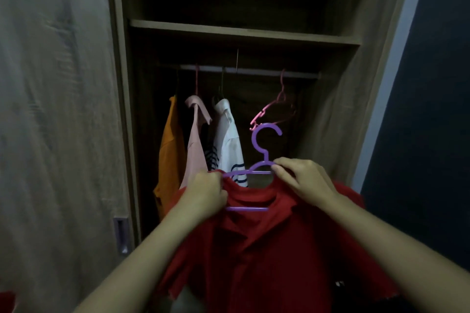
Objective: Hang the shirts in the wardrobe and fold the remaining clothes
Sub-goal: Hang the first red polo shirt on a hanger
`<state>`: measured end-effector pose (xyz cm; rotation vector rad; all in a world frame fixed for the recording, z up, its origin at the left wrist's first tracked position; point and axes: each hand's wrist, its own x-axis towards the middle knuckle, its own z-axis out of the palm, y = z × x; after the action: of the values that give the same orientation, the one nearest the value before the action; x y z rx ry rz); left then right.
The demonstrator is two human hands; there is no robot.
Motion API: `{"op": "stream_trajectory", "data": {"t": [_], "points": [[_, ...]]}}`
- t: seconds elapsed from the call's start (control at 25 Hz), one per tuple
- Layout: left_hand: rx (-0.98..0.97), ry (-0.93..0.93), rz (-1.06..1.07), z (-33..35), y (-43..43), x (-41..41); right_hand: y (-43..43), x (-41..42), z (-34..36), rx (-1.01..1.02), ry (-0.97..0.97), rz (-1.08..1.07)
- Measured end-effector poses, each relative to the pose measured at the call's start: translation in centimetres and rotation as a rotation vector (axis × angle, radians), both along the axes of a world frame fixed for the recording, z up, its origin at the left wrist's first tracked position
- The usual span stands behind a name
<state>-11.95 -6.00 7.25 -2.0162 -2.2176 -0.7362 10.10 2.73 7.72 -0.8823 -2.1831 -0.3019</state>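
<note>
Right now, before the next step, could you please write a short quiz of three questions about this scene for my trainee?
1. True or false: the purple hanger already hangs on the rail.
2. Which shirt hangs furthest left on the rail? A orange shirt; B pink shirt; C white shirt.
3. Fill in the colour: the held shirt on the purple hanger is ____.
Key: 1 false; 2 A; 3 red.

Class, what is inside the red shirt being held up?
A purple hanger: hook and two bars show at the collar. Its arm ends are covered by the red shirt.
</note>
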Motion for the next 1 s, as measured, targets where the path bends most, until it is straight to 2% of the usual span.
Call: {"op": "stream_trajectory", "data": {"t": [0.08, 0.16, 0.24, 0.32, 0.48, 0.6, 0.68, 0.8, 0.88, 1.0], "points": [[0.217, -0.003, -0.109, 0.5, -1.5, 0.9, 0.5, 0.8, 0.2, -0.069, 0.071, 0.045], [0.437, 0.058, -0.097, 0.4, -1.8, -0.6, 1.0, 1.8, 0.1, -0.071, 0.135, 0.086], [0.374, 0.112, -0.107, -0.2, -1.2, -2.8, 1.4, 2.0, 0.2, -0.087, 0.174, 0.107], [0.285, 0.077, -0.159, -1.2, -0.5, -3.7, 1.1, 1.4, 0.6, -0.063, 0.163, 0.096], [0.333, 0.084, -0.229, -0.8, 0.4, -4.2, 0.7, 0.0, 1.8, -0.033, 0.072, 0.058], [0.373, -0.030, -0.225, 0.8, 0.8, -6.4, 1.4, 1.0, 2.9, -0.012, 0.037, -0.028], [0.394, -0.129, -0.219, 1.7, 0.7, -8.0, 2.3, 2.6, 3.4, -0.080, 0.084, -0.041], [0.389, -0.185, -0.246, 2.3, 0.4, -9.0, 3.2, 3.9, 3.2, -0.248, 0.091, 0.088], [0.380, -0.217, -0.310, 2.9, 0.4, -9.3, 3.5, 3.9, 2.6, -0.272, 0.075, 0.075], [0.431, -0.246, -0.349, 4.7, 0.0, -10.5, 3.9, 3.8, 2.1, -0.289, 0.219, 0.042]]}}
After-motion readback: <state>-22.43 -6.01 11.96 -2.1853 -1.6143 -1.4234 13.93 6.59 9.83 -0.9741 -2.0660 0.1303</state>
